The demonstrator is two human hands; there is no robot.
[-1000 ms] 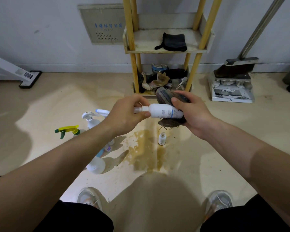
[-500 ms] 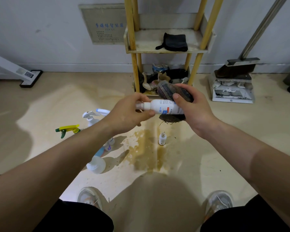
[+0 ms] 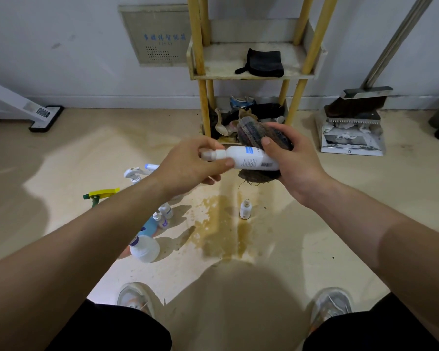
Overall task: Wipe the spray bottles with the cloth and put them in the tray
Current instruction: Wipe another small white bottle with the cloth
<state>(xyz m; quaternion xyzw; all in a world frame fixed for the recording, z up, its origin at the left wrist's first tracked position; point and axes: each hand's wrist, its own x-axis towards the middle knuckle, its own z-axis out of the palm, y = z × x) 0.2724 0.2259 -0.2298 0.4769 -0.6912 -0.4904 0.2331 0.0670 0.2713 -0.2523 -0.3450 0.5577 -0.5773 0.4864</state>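
1. Floor (image 3: 365, 198): further bottles (image 3: 145, 249) stand at near left.
2. Yellow rack (image 3: 221, 64), far centre: its shelf is probably the tray.
3. Right hand (image 3: 297, 158): grip clenched round the cloth (image 3: 254, 133), thumb on the bottle.
4. Left hand (image 3: 188, 168): grip pinching the cap end.
5. White spray bottle (image 3: 249, 158): held level between both hands, above the floor. Wiping should go best if the left hand turns the neck while the cloth slides lengthwise, off the nozzle.

White spray bottle (image 3: 246, 159) has been turned abt its long axis btw left hand (image 3: 188, 168) & right hand (image 3: 299, 160), barcode brought into view, both lifted slightly, w/ cloth (image 3: 254, 131) shifted further over bottle's top.
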